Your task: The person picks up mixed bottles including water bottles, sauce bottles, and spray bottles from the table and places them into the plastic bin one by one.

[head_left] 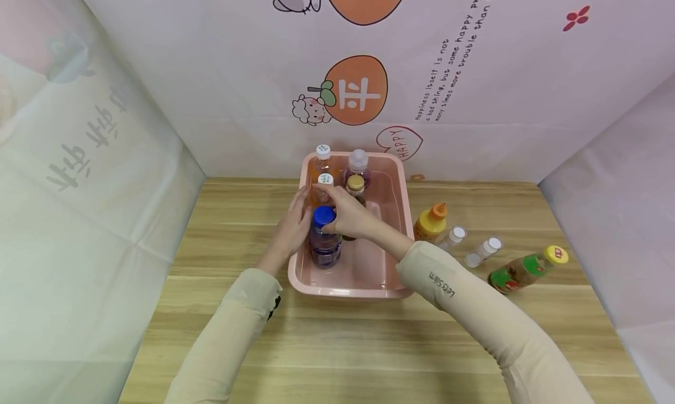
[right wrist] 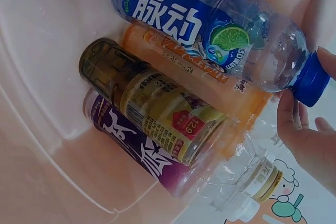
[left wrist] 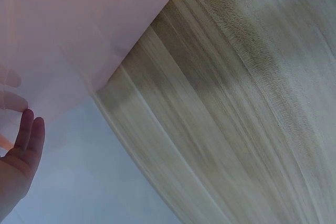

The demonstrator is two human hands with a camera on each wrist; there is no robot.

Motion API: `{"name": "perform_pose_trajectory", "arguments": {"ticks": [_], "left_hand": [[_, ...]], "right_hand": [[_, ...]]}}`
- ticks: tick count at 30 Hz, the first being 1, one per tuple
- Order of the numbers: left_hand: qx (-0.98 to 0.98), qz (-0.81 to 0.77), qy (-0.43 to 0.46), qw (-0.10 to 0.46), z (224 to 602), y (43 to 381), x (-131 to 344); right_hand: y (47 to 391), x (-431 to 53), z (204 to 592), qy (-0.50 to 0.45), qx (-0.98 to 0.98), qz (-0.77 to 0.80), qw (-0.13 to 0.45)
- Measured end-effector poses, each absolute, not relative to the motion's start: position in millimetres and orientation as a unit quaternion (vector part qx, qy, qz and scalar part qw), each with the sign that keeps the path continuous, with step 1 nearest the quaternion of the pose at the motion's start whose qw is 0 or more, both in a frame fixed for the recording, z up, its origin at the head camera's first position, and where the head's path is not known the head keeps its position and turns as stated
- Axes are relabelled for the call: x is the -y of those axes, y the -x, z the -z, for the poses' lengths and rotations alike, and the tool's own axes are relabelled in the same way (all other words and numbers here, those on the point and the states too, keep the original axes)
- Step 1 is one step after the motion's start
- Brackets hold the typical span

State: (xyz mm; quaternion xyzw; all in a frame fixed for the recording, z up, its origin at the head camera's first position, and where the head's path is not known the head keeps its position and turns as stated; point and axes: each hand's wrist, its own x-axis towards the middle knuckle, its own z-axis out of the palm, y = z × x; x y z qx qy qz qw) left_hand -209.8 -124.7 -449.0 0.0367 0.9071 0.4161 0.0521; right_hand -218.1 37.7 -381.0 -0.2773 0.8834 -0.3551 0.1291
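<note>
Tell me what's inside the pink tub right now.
The pink tub holds upright bottles: a blue-capped bottle in front, which the right hand grips, orange ones behind it, a gold-capped bottle and a purple one. The hands hide some bottle bodies.

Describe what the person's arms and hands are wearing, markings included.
Both arms are covered in long, close-fitting sleeves of pale beige cloth that end at the wrists. The right sleeve carries small dark lettering near the cuff; the left sleeve has a small dark patch by its cuff. The left hand and right hand are bare: no gloves, rings or watch visible.
</note>
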Motion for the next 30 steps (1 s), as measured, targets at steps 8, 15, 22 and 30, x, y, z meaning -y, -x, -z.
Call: {"name": "perform_pose_trajectory", "arguments": {"ticks": [8, 15, 22, 30], "left_hand": [[-0.906, -0.419, -0.039, 0.052, 448, 210, 123], [-0.908, -0.415, -0.042, 0.05, 447, 210, 123], [-0.91, -0.411, -0.041, 0.04, 449, 209, 124], [-0.906, -0.418, -0.042, 0.045, 448, 208, 123]], "right_hand": [[218, -39, 380, 0.284, -0.878, 0.359, 0.138], [217, -43, 378, 0.289, -0.869, 0.373, 0.147], [217, -53, 365, 0.287, -0.857, 0.398, 0.157], [218, -73, 346, 0.27, -0.855, 0.421, 0.138]]}}
